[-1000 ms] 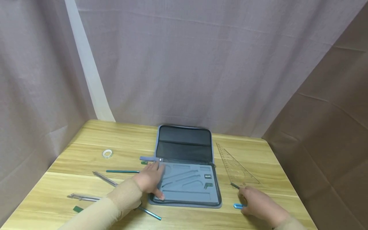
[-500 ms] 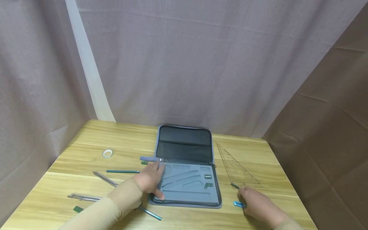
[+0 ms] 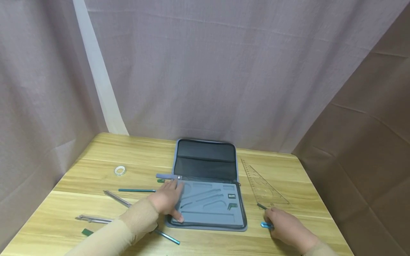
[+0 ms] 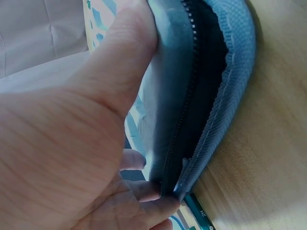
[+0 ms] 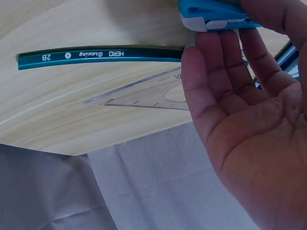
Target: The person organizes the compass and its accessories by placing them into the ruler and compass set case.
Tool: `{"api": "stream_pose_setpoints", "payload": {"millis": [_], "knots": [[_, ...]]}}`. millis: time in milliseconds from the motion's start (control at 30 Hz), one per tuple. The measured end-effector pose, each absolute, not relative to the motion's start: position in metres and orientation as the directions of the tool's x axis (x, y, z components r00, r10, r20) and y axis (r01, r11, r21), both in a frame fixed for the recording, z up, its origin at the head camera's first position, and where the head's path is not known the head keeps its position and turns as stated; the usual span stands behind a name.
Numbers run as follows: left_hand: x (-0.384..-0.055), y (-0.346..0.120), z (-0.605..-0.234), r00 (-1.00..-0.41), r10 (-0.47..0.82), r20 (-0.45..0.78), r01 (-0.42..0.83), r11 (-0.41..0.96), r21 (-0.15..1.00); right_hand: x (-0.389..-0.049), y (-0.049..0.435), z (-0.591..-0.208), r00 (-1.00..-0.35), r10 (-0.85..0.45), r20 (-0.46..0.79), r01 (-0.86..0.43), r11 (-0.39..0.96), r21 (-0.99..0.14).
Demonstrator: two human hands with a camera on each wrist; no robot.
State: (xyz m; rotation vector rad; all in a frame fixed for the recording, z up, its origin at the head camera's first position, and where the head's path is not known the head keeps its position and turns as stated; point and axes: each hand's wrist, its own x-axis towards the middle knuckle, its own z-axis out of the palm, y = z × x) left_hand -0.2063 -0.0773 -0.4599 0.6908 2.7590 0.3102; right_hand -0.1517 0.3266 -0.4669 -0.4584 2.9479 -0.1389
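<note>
My left hand [image 3: 167, 200] rests spread on the left edge of an open zip case [image 3: 211, 228], its thumb on the grey moulded insert [image 3: 208, 217]. The left wrist view shows the thumb over the insert and the other fingers at the zipped edge. My right hand [image 3: 285, 225] pinches a small blue and white utility knife [image 5: 216, 15] between thumb and fingertips, close over the table. A green 2B pencil [image 5: 103, 56] lies behind those fingers, and a clear set square [image 3: 267, 190] lies beyond. A sharpener [image 3: 231, 196] and a small green piece [image 3: 232, 206] sit in the insert.
Left of the case lie a tape roll [image 3: 120, 171], a teal pencil [image 3: 136, 190], two silver compass-like tools, one [image 3: 93, 219] nearer the front, and a green piece [image 3: 87, 232]. Another teal pencil [image 3: 168, 237] lies in front. Curtains [image 3: 205, 71] stand behind the table.
The blue utility knife has shifted slightly away from the table's front edge, with small movement of my right fingers. My left hand and the case have stayed put.
</note>
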Motion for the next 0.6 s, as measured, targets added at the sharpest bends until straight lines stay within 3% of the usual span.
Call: {"api": "stream_pose_setpoints", "payload": {"millis": [300, 600], "knots": [[-0.2062, -0.0767, -0.4589, -0.848, 0.486, -0.211, 0.429, 0.863, 0.267, -0.1531, 0.3298, -0.4690, -0.925, -0.374, -0.068, -0.369, 0.926, -0.085], [-0.2073, -0.0778, -0.4638, -0.845, 0.489, -0.216, 0.428, 0.861, 0.275, -0.1564, 0.3296, -0.4694, -0.903, -0.428, -0.039, -0.421, 0.899, -0.124]]}}
